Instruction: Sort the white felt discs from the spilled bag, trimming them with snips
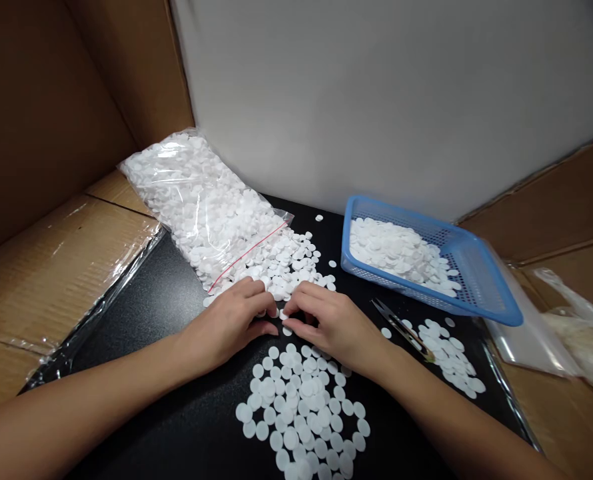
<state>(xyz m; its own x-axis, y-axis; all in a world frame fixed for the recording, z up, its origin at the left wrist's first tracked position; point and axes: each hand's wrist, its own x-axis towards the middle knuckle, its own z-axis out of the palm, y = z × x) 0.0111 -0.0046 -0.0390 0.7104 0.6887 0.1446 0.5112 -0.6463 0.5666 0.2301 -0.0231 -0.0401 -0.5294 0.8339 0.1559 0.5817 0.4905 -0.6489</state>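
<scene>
A person's bare hands meet over a black tabletop (144,307) strewn with small white discs as I watch from my remote station. The right hand (339,327) has its grip drawn nearly closed, thumb and forefinger pinched on a white disc (283,317) at the center of the clock. The left hand (231,320), facing it, curls its fingers with a narrow gap before the thumb; I cannot tell whether its grip has hold of a disc. At 11 o'clock lies a clear plastic bag (191,193) packed with more discs, a red line across its mouth, and a spill of discs (289,260) spreads from there to 12. I see a blue basket (401,285) at 2 o'clock, discs heaped toward its 9 o'clock end. At 3 o'clock, a pair of snips (404,328) rests beside a smaller batch of discs (456,363). A loose pile of discs (301,413), partly overlapping, covers the surface at 6 o'clock, between the forearms.
</scene>
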